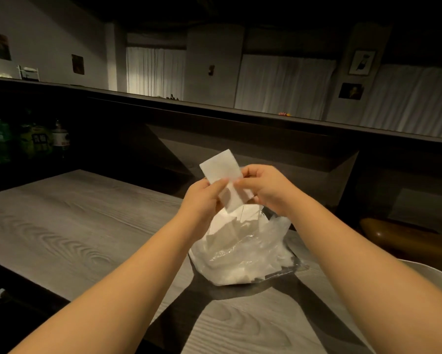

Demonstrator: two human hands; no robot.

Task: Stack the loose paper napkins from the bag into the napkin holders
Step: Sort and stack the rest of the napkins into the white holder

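Note:
A clear plastic bag (242, 254) full of loose white paper napkins lies on the grey wooden table (69, 221), just in front of me. Above the bag I hold a white napkin (221, 167) up in the air with both hands. My left hand (202, 198) pinches its lower left side, and my right hand (263, 185) pinches its right edge. The napkin's lower part shows between the two hands. No napkin holder is in view.
A white bowl rim (424, 270) shows at the right edge of the table. A brown wooden seat (398, 236) stands to the right. Bottles (36, 141) sit on a dark shelf at the left. A raised dark counter ledge (214, 111) runs behind the table.

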